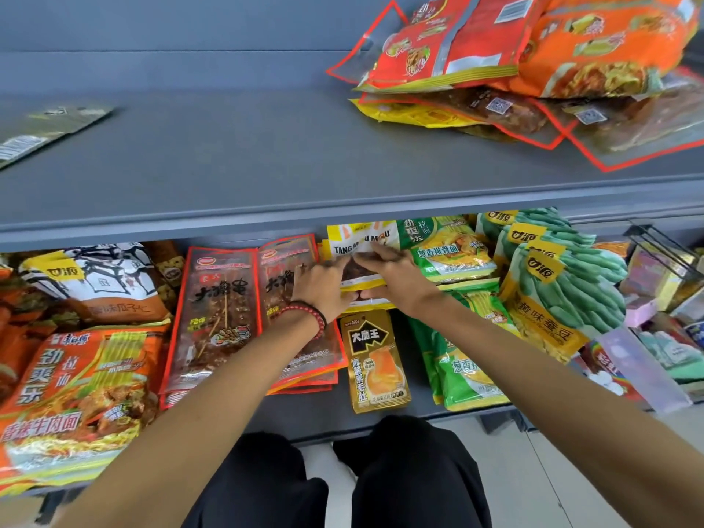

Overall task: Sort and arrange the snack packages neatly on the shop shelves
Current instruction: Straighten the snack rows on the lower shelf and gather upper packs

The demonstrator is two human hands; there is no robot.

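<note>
Grey shop shelves fill the frame. On the lower shelf (343, 419) most packets already lie in rows by kind. Your left hand (324, 285) and right hand (398, 278), fingers nearly straight and thumbs at its near edge, press the yellow-and-white packet (360, 242) at centre frame. Left to do, I'd judge: the jumbled pile (533, 70) at upper right and the lone gold packet (375, 360). Your hands hide how deep that stack is, and the left-edge packets are cut off.
</note>
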